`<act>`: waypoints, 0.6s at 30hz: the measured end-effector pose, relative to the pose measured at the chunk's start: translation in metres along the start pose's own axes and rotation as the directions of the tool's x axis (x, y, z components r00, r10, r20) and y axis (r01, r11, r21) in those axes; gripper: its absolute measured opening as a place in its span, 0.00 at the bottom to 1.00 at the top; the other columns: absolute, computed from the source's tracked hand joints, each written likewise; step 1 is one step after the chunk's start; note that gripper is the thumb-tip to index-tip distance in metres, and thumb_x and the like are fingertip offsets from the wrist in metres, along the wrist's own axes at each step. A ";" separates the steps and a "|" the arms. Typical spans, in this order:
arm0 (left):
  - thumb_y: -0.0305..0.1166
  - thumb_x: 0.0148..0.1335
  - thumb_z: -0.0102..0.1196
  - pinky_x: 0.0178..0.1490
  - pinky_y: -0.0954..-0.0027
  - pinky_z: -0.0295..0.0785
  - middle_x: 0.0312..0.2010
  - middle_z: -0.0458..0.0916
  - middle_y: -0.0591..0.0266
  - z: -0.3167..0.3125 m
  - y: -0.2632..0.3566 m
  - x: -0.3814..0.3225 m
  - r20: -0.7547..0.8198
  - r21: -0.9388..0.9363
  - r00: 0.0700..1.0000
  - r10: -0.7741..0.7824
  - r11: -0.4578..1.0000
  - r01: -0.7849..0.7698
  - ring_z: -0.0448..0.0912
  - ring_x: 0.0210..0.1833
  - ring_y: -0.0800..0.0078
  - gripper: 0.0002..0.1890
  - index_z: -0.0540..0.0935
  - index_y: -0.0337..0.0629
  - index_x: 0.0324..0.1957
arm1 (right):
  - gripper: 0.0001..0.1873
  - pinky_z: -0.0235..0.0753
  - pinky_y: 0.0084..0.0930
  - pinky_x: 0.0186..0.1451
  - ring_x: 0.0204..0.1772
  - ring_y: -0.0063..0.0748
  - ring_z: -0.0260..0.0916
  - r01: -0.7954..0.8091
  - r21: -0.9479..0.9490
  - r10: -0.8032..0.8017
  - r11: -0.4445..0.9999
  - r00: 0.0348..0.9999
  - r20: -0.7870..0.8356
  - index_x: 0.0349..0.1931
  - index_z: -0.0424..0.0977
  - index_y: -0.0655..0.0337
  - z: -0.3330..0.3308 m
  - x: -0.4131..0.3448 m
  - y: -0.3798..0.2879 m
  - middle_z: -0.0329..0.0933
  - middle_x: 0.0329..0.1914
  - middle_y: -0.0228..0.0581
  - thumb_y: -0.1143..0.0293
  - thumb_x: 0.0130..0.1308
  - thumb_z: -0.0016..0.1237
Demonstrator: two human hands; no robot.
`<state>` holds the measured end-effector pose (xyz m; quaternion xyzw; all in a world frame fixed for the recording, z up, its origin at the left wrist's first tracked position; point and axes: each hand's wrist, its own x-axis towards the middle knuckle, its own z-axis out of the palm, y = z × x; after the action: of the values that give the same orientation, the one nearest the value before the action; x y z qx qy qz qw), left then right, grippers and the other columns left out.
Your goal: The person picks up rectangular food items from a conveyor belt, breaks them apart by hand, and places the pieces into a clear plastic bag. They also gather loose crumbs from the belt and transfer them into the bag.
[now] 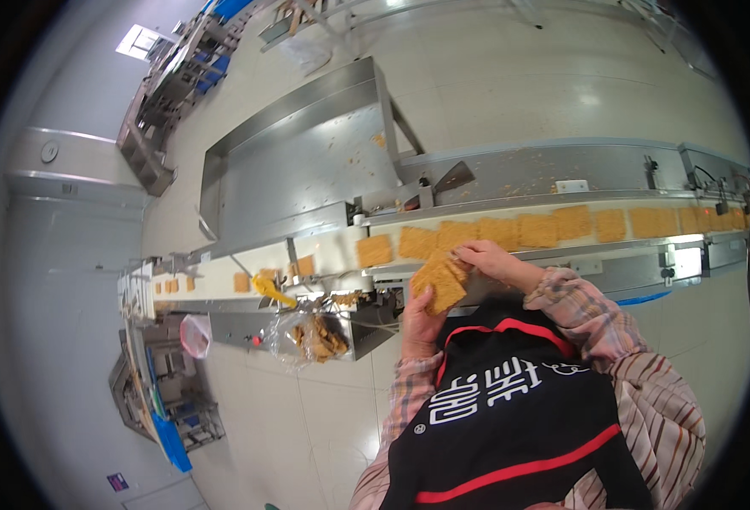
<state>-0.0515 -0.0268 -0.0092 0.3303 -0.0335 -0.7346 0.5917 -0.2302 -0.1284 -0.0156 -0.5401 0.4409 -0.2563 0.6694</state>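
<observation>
Several flat, square, golden-brown food cakes (437,288) with a rough surface are fanned together before my apron, just off the near edge of the conveyor. My left hand (418,315) grips them from below, thumb across the front one. At their upper right edge, my right hand (493,260) pinches a cake between thumb and fingers; its fingertips are partly hidden. Behind my hands runs a pale conveyor belt (343,247) bearing a row of similar square cakes (536,230), some overlapping. To the left the cakes on the belt are more widely spaced.
Past the belt stands a steel tray table (273,169) with scattered crumbs. A steel scraper blade (456,175) rests by the far rail. Left of my hands are a yellow handle-like object (272,290), a clear plastic bag (314,338) of broken pieces and a red button (257,341).
</observation>
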 end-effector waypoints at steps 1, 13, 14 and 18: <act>0.25 0.61 0.54 0.59 0.46 0.71 0.60 0.70 0.58 -0.003 -0.004 0.001 0.041 -0.039 0.999 -0.024 0.999 0.026 0.70 0.62 0.56 0.27 0.65 0.53 0.62 | 0.16 0.72 0.26 0.36 0.36 0.26 0.73 -0.268 0.052 0.261 0.962 0.958 0.115 0.38 0.78 0.65 -0.002 -0.002 0.001 0.79 0.36 0.37 0.61 0.70 0.41; 0.23 0.60 0.53 0.60 0.51 0.72 0.57 0.73 0.57 -0.036 -0.017 -0.008 -0.078 -0.182 0.996 0.047 0.981 -0.061 0.73 0.60 0.57 0.24 0.67 0.47 0.60 | 0.14 0.71 0.28 0.42 0.37 0.29 0.72 -0.041 -0.047 0.042 0.998 0.999 0.033 0.37 0.78 0.63 0.010 -0.007 0.018 0.77 0.32 0.37 0.61 0.67 0.46; 0.23 0.60 0.53 0.60 0.51 0.72 0.57 0.73 0.57 -0.039 -0.016 -0.009 -0.105 -0.205 0.994 0.039 0.977 -0.060 0.73 0.59 0.57 0.24 0.68 0.47 0.60 | 0.13 0.72 0.31 0.45 0.39 0.32 0.74 -0.033 -0.133 0.037 0.991 0.999 0.029 0.39 0.77 0.63 0.010 -0.001 0.021 0.78 0.36 0.40 0.62 0.67 0.46; 0.23 0.59 0.54 0.59 0.52 0.73 0.56 0.74 0.56 -0.049 -0.016 -0.015 -0.141 -0.251 0.989 0.039 0.965 -0.074 0.75 0.58 0.57 0.24 0.69 0.45 0.59 | 0.21 0.66 0.42 0.60 0.58 0.47 0.68 0.140 -0.914 -0.553 0.381 0.827 -0.104 0.53 0.72 0.63 -0.007 0.018 0.029 0.72 0.56 0.47 0.73 0.57 0.48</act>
<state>-0.0381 0.0082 -0.0472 0.2990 0.0923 -0.6916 0.6510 -0.2317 -0.1382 -0.0493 -0.8222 0.5056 -0.2328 0.1189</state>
